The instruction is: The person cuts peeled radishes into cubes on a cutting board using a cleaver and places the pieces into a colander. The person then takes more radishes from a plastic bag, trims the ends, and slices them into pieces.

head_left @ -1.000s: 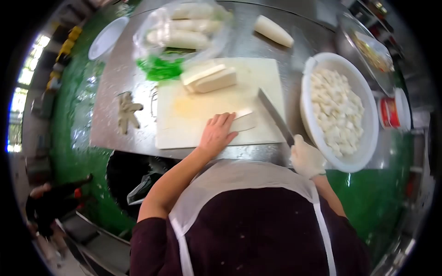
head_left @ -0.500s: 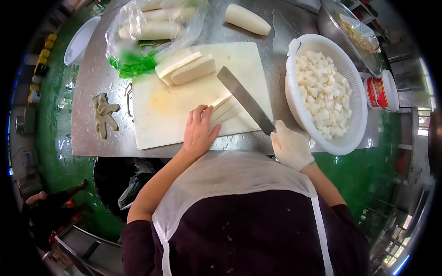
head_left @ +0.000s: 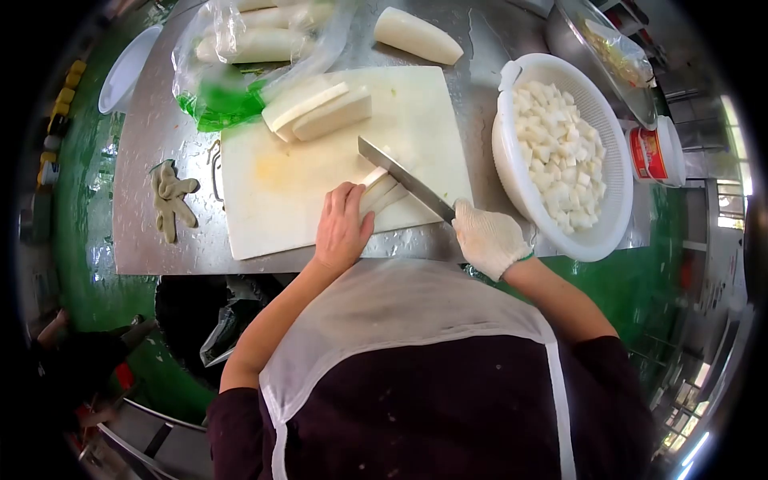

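My right hand (head_left: 490, 238), in a white knit glove, is closed round the handle of a large knife (head_left: 412, 183). The blade slants up and left, its edge down at the radish strips (head_left: 384, 194) on the white cutting board (head_left: 284, 208). With fingers held together, my bare left hand (head_left: 344, 226) grips the left end of those strips. Behind them, thick white radish slabs (head_left: 332, 114) lie stacked near the board's far edge. Small cut bits beyond the blade are partly hidden by it.
A white colander (head_left: 621, 192) of diced radish stands to the right, near a red-labelled tub (head_left: 648, 154) and a metal bowl (head_left: 570, 36). At the back are bagged radishes (head_left: 248, 46) and a peeled radish (head_left: 418, 36). A soiled glove (head_left: 172, 200) lies left. Another person (head_left: 76, 364) is at lower left.
The knife has moved left and down onto the radish strips, my right hand following. My left hand still holds the strips. The whole view has shifted slightly.
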Available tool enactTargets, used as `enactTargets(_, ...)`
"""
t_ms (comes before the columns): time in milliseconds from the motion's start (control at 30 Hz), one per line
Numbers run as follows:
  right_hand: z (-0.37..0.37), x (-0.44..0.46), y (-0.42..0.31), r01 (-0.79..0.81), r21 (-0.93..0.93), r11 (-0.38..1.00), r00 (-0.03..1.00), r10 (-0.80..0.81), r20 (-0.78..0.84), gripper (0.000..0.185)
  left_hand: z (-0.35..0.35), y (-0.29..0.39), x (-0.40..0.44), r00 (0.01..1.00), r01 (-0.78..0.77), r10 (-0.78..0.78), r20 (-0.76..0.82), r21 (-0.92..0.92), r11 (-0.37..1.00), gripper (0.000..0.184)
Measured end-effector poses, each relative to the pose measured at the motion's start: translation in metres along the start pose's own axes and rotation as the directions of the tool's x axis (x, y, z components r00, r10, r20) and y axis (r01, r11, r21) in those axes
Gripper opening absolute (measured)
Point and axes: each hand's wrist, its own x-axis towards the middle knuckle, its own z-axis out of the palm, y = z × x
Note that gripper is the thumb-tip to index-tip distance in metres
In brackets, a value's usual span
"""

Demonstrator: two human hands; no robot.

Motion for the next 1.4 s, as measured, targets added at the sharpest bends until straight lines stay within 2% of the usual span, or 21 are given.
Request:
enactTargets(67,0.005,-0.002,0.0,0.025,0.002,1.0,0.999,-0.025,-0.023,0.015,-0.005,0.003,-0.007,1.0,0.004,-0.004,0.011,-0.009,1.0,0.054)
enactTargets(167,-0.01,-0.008,-0.009,-0.041,0.033,0.999,0.997,0.043,-0.061,0.017,-0.006,0.003,-0.013,0.999,0.029,-0.03,-0.021,-0.028,0.999,0.053)
enactTargets(267,-0.029,-0.02,-0.021,-0.013,0.079,0.997,0.986,0.026,-0.164,0.019,-0.004,-0.003,-0.021,0.999,0.024,-0.026,-0.033,-0.038,0.999,0.051)
enactTargets(300,-0.034,-0.021,-0.026,0.039,0.146,0.989,0.983,-0.012,-0.182,0.017,-0.003,-0.003,-0.02,0.999,0.026,-0.027,-0.039,-0.031,0.999,0.051)
enactTargets(400,0.006,0.004,-0.019,0.038,0.026,0.999,0.998,-0.04,0.052,0.016,0.002,-0.006,-0.022,0.999,0.012,-0.013,-0.048,-0.012,1.0,0.05)
enactTargets(533,0.003,0.011,-0.022,0.01,0.072,0.997,0.998,-0.015,0.065,0.016,-0.002,-0.004,-0.02,0.999,0.039,-0.038,-0.024,0.018,0.999,0.049)
enactTargets(633,-0.003,0.007,-0.025,0.05,0.038,0.998,0.998,-0.052,0.036,0.02,-0.001,-0.006,-0.023,0.998,0.038,-0.038,-0.047,0.0,0.999,0.048)
enactTargets(733,-0.031,-0.007,-0.043,0.002,0.072,0.997,0.997,-0.008,0.082,0.02,-0.004,-0.01,-0.03,0.996,0.014,-0.015,-0.085,-0.013,1.0,0.048)
enactTargets(833,-0.021,-0.008,-0.043,0.107,0.085,0.991,0.992,-0.112,0.055,0.02,-0.003,-0.011,-0.033,0.995,-0.003,0.004,-0.102,0.01,1.0,0.048)
enactTargets(933,0.008,0.012,-0.05,0.098,0.087,0.991,0.993,-0.104,0.063,0.022,-0.002,0.0,-0.022,1.0,0.007,-0.01,0.016,0.149,0.989,0.049)
enactTargets(967,0.005,0.017,-0.057,0.087,0.06,0.994,0.991,-0.093,0.1,0.023,0.0,-0.002,-0.021,0.998,0.031,-0.037,0.04,0.139,0.99,0.052)
enactTargets(1033,0.01,0.015,-0.054,0.104,0.093,0.99,0.993,-0.11,0.054,0.023,0.0,-0.007,-0.022,0.991,0.068,-0.081,0.108,0.122,0.99,0.057)
enactTargets(1067,0.009,0.017,-0.051,0.122,0.1,0.987,0.992,-0.125,0.021,0.023,-0.001,-0.009,-0.018,0.994,0.061,-0.071,0.083,0.126,0.99,0.058)
enactTargets(1100,-0.003,0.009,-0.049,0.061,0.189,0.98,0.997,-0.071,0.044,0.023,-0.003,-0.006,-0.017,0.995,0.061,-0.07,0.065,0.127,0.99,0.058)
enactTargets(1200,0.002,-0.009,-0.013,-0.036,0.239,0.97,0.99,0.068,-0.125,0.024,-0.004,-0.002,-0.007,0.996,0.034,-0.045,0.075,0.143,0.989,0.069)
enactTargets(1233,0.006,-0.013,0.0,-0.137,0.455,0.88,0.982,0.181,-0.054,0.022,-0.005,0.002,0.003,0.995,0.01,-0.023,0.098,0.124,0.992,0.071)
enactTargets(1300,0.014,-0.015,0.023,-0.314,0.78,0.541,0.93,0.339,0.139,0.019,-0.002,0.002,0.021,0.986,-0.013,0.001,0.166,0.07,0.997,0.078)
enactTargets(1400,0.025,-0.015,0.035,-0.421,0.898,0.126,0.861,0.368,0.352,0.017,0.004,0.002,0.04,0.97,-0.095,0.071,0.232,0.094,0.991,0.077)
